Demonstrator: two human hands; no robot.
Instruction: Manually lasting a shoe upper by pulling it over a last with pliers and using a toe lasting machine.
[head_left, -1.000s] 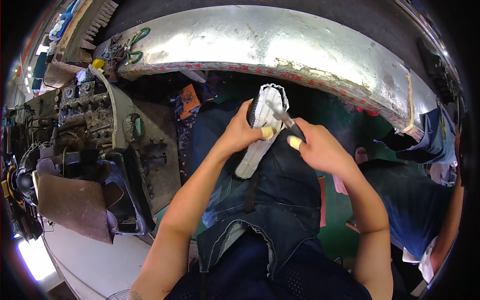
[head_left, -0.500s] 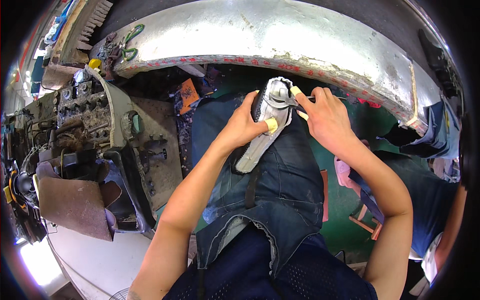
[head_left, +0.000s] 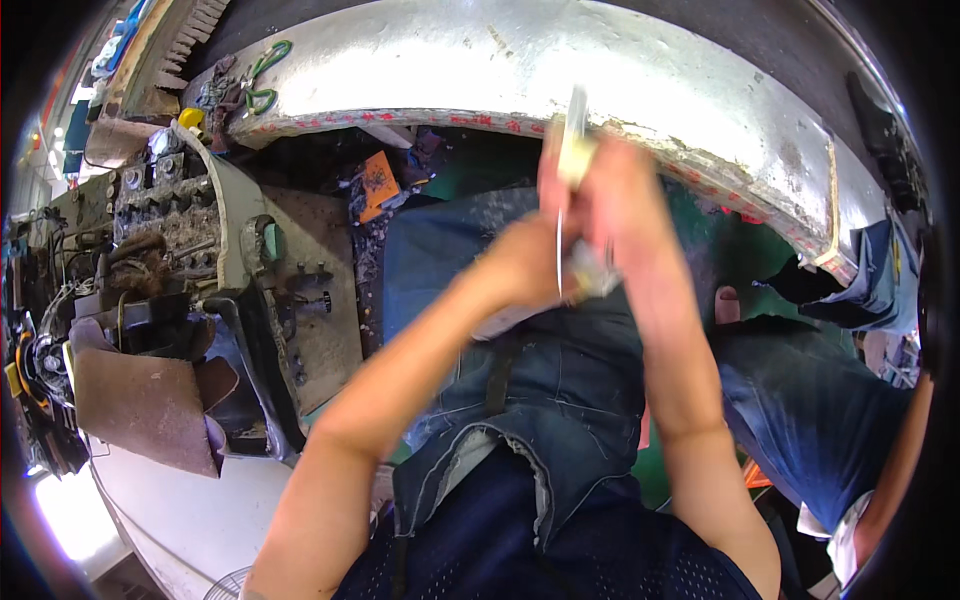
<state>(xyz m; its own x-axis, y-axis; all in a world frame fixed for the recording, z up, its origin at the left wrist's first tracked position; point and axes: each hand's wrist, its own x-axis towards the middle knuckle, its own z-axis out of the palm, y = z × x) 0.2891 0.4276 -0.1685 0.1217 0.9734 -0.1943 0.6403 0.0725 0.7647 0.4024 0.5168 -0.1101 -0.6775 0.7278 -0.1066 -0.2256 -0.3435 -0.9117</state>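
Note:
My left hand (head_left: 528, 262), smeared by motion, is closed around an upturned shoe (head_left: 508, 318) above my lap. Only a pale strip of the shoe's underside shows below that hand; the rest is hidden. My right hand (head_left: 618, 190), also blurred, is closed on metal pincers (head_left: 575, 112), part of which sticks up above the fingers. Yellow tape (head_left: 575, 160) wraps a fingertip there. Both hands are close together over the shoe, and whether the pincers touch it cannot be made out.
A long metal-topped bench (head_left: 400, 70) curves across the far side. Left stands a grimy machine (head_left: 165, 205) with a brown leather piece (head_left: 145, 405) on it. An orange scrap (head_left: 377, 185) lies beyond my apron (head_left: 560, 365). Another person's leg (head_left: 800, 400) is at right.
My right hand has swung in toward the left hand with the pincers, which now point upward. The shoe's pale underside, plainly visible before, is mostly covered. The neighbouring person's leg has shifted.

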